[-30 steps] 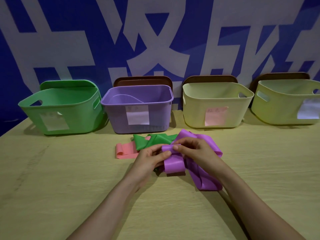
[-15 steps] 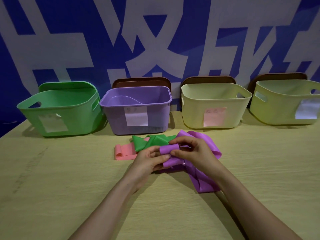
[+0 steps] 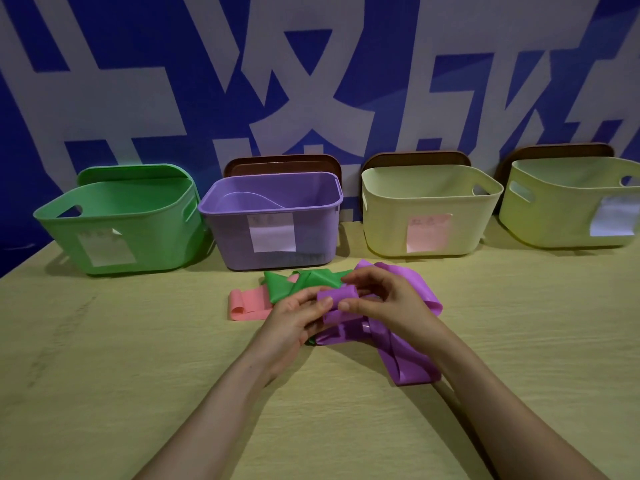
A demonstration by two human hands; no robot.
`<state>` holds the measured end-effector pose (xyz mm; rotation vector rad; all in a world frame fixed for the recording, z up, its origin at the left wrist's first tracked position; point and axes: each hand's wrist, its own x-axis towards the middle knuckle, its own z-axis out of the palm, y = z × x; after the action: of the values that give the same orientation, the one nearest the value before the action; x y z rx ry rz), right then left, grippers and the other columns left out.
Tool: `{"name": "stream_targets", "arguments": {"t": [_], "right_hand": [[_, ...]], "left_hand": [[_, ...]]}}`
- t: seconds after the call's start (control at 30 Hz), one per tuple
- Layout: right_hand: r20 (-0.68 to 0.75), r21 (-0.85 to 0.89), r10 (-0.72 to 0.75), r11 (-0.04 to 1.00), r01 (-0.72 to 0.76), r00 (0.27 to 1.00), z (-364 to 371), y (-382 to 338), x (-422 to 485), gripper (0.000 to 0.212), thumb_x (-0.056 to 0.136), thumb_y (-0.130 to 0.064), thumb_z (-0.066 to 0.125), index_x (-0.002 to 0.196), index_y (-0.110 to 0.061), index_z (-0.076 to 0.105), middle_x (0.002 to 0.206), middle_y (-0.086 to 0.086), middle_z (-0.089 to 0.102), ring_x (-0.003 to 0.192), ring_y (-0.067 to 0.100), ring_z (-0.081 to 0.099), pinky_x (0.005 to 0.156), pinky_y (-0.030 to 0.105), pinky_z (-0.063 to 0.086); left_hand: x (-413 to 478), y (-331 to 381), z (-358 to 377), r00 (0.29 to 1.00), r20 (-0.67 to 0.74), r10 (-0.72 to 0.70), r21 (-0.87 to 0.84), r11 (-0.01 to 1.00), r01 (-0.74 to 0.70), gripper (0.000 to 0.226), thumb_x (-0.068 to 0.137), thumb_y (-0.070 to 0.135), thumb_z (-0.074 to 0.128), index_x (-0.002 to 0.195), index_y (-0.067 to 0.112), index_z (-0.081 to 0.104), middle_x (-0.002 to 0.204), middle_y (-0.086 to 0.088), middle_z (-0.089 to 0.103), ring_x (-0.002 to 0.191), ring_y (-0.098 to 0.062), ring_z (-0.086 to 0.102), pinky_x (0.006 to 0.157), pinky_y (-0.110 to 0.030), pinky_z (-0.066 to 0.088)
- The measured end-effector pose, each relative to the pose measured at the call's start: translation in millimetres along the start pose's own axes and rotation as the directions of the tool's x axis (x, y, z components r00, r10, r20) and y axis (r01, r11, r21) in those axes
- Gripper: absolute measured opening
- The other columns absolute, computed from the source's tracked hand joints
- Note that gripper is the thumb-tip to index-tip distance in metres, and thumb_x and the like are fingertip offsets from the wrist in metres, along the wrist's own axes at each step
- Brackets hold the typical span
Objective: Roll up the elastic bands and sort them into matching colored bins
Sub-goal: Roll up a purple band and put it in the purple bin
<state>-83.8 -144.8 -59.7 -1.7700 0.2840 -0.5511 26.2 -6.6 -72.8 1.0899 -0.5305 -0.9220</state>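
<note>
A purple elastic band [image 3: 401,355] lies in loose folds on the table, with one end wound into a small roll between my hands. My left hand [image 3: 294,323] pinches the roll's left end. My right hand [image 3: 384,299] curls over its right end, thumb and fingers gripping it. Behind the roll a crumpled green band [image 3: 298,284] lies on a flat pink band [image 3: 247,303]. Along the wall stand a green bin [image 3: 121,220], a purple bin [image 3: 277,220], a cream bin with a pink label [image 3: 426,213] and a yellow-green bin [image 3: 568,202].
Brown lids [image 3: 284,164] lean against the blue-and-white wall behind three bins; a green lid stands behind the green bin. The wooden table [image 3: 104,375] stretches wide to the left, right and front of the bands.
The hanging purple flap has been wound in, so the roll is thicker and shorter. Both hands stay on it, and the camera has tilted slightly.
</note>
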Motion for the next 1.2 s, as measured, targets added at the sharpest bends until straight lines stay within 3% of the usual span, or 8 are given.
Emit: {"name": "stream_targets", "arguments": {"t": [0.1, 0.23, 0.4, 0.6, 0.73, 0.83, 1.07, 1.2], "right_hand": [[0.021, -0.083, 0.009, 0.997, -0.007, 1.000, 0, 3, 0, 0.026, 0.073, -0.020, 0.081, 0.096, -0.019, 0.068, 0.090, 0.001, 0.069, 0.083, 0.007, 0.062, 0.076, 0.024, 0.051], [0.016, -0.120, -0.003, 0.993, 0.005, 1.000, 0, 5, 0, 0.028, 0.074, -0.015, 0.081, 0.100, -0.015, 0.069, 0.094, 0.005, 0.070, 0.086, 0.012, 0.063, 0.080, 0.030, 0.053], [0.022, -0.014, -0.004, 1.000, 0.004, 1.000, 0, 3, -2, 0.029, 0.075, 0.002, 0.075, 0.103, -0.003, 0.067, 0.101, 0.015, 0.068, 0.091, 0.011, 0.063, 0.082, 0.024, 0.053], [0.040, -0.024, -0.094, 0.995, 0.095, 0.995, 3, -3, -3, 0.037, 0.075, 0.010, 0.072, 0.100, -0.017, 0.067, 0.099, -0.005, 0.068, 0.093, -0.004, 0.061, 0.085, 0.014, 0.046], [-0.055, 0.164, -0.089, 0.982, 0.097, 0.995, 3, -2, -2, 0.040, 0.068, 0.016, 0.072, 0.096, -0.011, 0.065, 0.102, 0.009, 0.064, 0.092, 0.009, 0.063, 0.085, 0.019, 0.052], [-0.086, 0.154, -0.138, 0.977, 0.150, 0.987, 5, -3, -1, 0.031, 0.067, 0.017, 0.072, 0.088, -0.004, 0.065, 0.101, 0.013, 0.059, 0.088, 0.004, 0.064, 0.082, 0.016, 0.050], [-0.158, -0.112, -0.307, 0.950, 0.292, 0.939, 16, -7, -9, 0.036, 0.076, 0.004, 0.072, 0.102, -0.022, 0.068, 0.094, -0.015, 0.070, 0.092, -0.001, 0.066, 0.083, 0.015, 0.050], [-0.232, -0.035, -0.333, 0.942, 0.335, 0.914, 22, -13, -6, 0.035, 0.078, 0.003, 0.071, 0.103, -0.022, 0.068, 0.095, -0.011, 0.073, 0.093, 0.006, 0.068, 0.084, 0.019, 0.051]], "left_hand": [[0, -1, 0, 1.000, -0.014, 0.014, -0.008, 1.000, -0.014, 0.020, 0.086, -0.001, 0.056, 0.105, 0.004, 0.061, 0.089, -0.007, 0.073, 0.078, -0.013, 0.070, 0.073, -0.022, 0.057], [0, -1, -1, 0.998, -0.040, 0.045, 0.009, 0.999, -0.044, 0.025, 0.079, -0.005, 0.061, 0.102, 0.005, 0.062, 0.095, -0.007, 0.070, 0.078, -0.015, 0.070, 0.070, -0.021, 0.057], [-1, -2, 1, 0.995, -0.064, 0.082, 0.050, 0.996, -0.079, 0.031, 0.071, -0.007, 0.068, 0.098, 0.007, 0.063, 0.098, -0.007, 0.068, 0.081, -0.020, 0.069, 0.072, -0.025, 0.058], [0, 0, 1, 0.990, -0.022, 0.142, 0.159, 0.978, -0.137, 0.032, 0.073, 0.016, 0.069, 0.105, 0.010, 0.062, 0.100, -0.003, 0.070, 0.089, -0.021, 0.069, 0.081, -0.029, 0.057], [-2, 4, -1, 0.988, 0.077, 0.137, 0.187, 0.971, -0.150, 0.038, 0.077, 0.014, 0.066, 0.116, 0.013, 0.063, 0.107, -0.006, 0.072, 0.098, -0.021, 0.068, 0.084, -0.028, 0.055], [-2, 4, -1, 0.979, 0.090, 0.183, 0.217, 0.956, -0.198, 0.035, 0.083, 0.008, 0.063, 0.117, 0.012, 0.061, 0.110, -0.012, 0.070, 0.099, -0.022, 0.067, 0.084, -0.027, 0.054], [-4, 6, 3, 0.913, -0.028, 0.406, 0.365, 0.855, -0.369, 0.029, 0.081, -0.007, 0.065, 0.107, 0.007, 0.066, 0.111, -0.010, 0.069, 0.108, -0.016, 0.063, 0.092, -0.024, 0.048], [-3, 13, 9, 0.897, -0.107, 0.428, 0.314, 0.871, -0.378, 0.029, 0.077, -0.004, 0.069, 0.102, 0.010, 0.067, 0.104, -0.006, 0.072, 0.103, -0.017, 0.066, 0.089, -0.025, 0.052]]}}
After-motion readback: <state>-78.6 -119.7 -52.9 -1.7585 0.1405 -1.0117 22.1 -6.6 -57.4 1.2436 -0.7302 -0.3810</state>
